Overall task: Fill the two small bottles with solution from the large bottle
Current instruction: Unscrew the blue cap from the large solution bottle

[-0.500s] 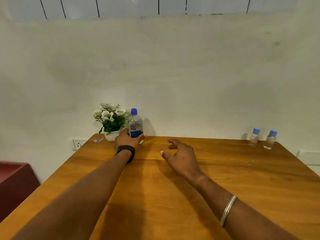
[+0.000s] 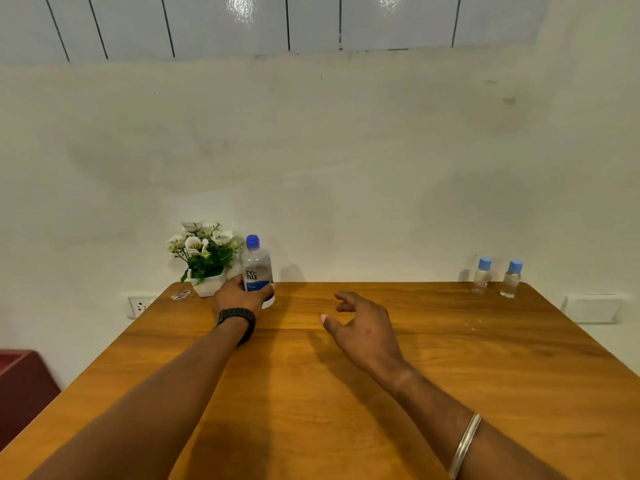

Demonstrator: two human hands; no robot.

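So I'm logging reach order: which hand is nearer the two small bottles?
Right. The right hand is mid-table, well left of the small bottles; the left hand grips the large bottle, farther left.

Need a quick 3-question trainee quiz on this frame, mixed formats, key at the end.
1. True or false: the left hand grips the large bottle.
2. Multiple choice: where do the two small bottles stand? A) beside the flower pot B) at the table's far right corner C) in the right hand
3. Fill in: every bottle's cap is ____ on.

Key: 1 true; 2 B; 3 still
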